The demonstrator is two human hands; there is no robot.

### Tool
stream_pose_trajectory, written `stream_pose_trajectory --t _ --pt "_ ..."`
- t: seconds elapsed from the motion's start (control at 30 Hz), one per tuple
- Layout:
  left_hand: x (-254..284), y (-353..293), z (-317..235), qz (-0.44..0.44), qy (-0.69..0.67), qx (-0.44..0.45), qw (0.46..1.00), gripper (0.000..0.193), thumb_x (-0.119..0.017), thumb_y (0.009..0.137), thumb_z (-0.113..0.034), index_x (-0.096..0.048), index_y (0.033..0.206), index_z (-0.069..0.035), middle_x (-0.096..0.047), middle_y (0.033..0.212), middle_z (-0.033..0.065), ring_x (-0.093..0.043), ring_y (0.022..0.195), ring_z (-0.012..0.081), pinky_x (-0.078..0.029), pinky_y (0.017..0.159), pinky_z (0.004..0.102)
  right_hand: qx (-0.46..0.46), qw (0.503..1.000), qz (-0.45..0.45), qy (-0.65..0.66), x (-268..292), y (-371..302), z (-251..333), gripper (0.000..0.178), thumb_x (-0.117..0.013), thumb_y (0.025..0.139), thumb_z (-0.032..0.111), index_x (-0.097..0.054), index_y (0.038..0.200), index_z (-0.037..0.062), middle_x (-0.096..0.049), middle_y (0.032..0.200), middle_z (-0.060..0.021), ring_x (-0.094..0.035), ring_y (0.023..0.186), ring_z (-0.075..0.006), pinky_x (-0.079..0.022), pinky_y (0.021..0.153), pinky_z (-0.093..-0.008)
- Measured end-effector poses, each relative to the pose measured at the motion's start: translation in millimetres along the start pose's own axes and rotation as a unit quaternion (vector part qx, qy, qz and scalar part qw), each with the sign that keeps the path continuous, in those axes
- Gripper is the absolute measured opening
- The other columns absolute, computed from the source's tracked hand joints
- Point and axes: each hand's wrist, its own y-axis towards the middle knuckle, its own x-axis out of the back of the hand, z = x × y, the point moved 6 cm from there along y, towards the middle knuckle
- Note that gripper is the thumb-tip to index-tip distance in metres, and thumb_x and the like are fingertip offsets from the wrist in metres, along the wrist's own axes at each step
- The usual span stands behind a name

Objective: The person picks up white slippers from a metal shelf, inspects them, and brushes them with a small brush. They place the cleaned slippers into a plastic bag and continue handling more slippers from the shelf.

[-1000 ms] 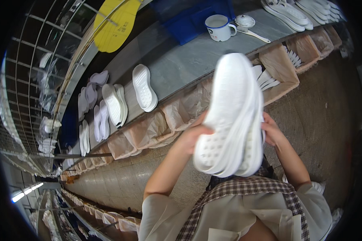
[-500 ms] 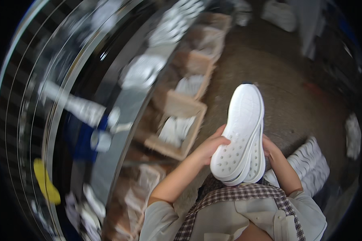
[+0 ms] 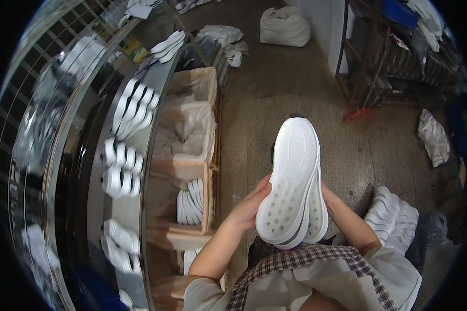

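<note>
A stack of white shoe soles point(image 3: 290, 176) is held upright in front of my body, toe ends pointing away from me. The top sole has rows of small round holes in its heel half, and dark edges show at the toe and along the side. My left hand point(image 3: 254, 202) grips the stack's left edge, with its fingers partly hidden underneath. On the other side, my right hand point(image 3: 329, 197) closes round the right edge, its fingers mostly covered by the soles.
To the left runs a bench point(image 3: 125, 210) with rows of white soles. Lined baskets point(image 3: 208, 199) stand beside it, some holding soles. More stacked soles point(image 3: 383, 210) lie at my right. A white sack point(image 3: 284, 27) and a metal rack point(image 3: 362, 78) stand farther off.
My view has swung round, so the bench and baskets now lie straighter along the left. Both hands still hold the sole stack, which appears slightly farther left in view.
</note>
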Motion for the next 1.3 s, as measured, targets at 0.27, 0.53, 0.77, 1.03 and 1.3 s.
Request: stream_pose_trajectory --t 0.27,0.53,0.77,1.03,1.3 --pt "27.7 197.1 -191.8 0.063 0.062 0.034 0.995 0.069 -0.047 0.093 -0.045 -0.018 0.144 -0.007 -0.037 0.139 0.0114 -0.039 0.127 0.0213 -0.035 0.103 0.0376 0.035 0.998 -0.046 -0.010 -26.5 204.9 178.8 0.050 -0.056 0.091 0.024 -0.041 0.130 -0.0036 -0.057 0.116 -0.0193 -0.064 0.095 -0.0241 -0.056 0.081 -0.0376" --pt "81.5 427.0 -331.0 0.062 0.102 0.007 0.993 0.077 -0.050 0.089 -0.051 -0.020 0.141 -0.003 -0.038 0.138 0.0144 -0.041 0.125 0.0235 -0.035 0.103 0.0379 0.090 0.992 -0.087 0.002 29.4 385.4 336.8 0.055 -0.061 0.089 0.024 -0.040 0.131 -0.0044 -0.056 0.116 -0.0193 -0.063 0.093 -0.0227 -0.056 0.080 -0.0377" --pt "121.3 587.8 -491.3 -0.045 0.064 -0.064 0.995 0.078 -0.048 0.089 -0.055 -0.022 0.142 -0.004 -0.033 0.141 0.0180 -0.033 0.129 0.0306 -0.028 0.106 0.0443 0.004 0.997 -0.071 -0.007 32.1 596.1 484.4 0.062 -0.066 0.085 0.021 -0.037 0.135 -0.0006 -0.052 0.124 -0.0144 -0.056 0.106 -0.0210 -0.050 0.088 -0.0366" --pt "288.2 741.3 -613.9 -0.218 0.139 -0.052 0.965 0.046 -0.057 0.090 -0.034 -0.044 0.127 -0.009 -0.050 0.126 0.0074 -0.049 0.115 0.0219 -0.042 0.090 0.0369 0.019 0.992 -0.096 -0.075 34.2 841.6 653.0 0.063 -0.066 0.084 0.020 -0.037 0.135 -0.0005 -0.052 0.125 -0.0142 -0.055 0.107 -0.0208 -0.049 0.089 -0.0362" --pt "444.3 915.0 -729.6 -0.330 0.245 0.066 0.909 0.043 -0.059 0.089 -0.031 -0.048 0.123 -0.007 -0.056 0.113 0.0058 -0.055 0.102 0.0182 -0.042 0.084 0.0337 0.008 0.981 -0.165 -0.103 34.4 1046.2 806.0 0.063 -0.066 0.083 0.019 -0.036 0.136 -0.0004 -0.052 0.125 -0.0141 -0.054 0.107 -0.0206 -0.048 0.090 -0.0358"
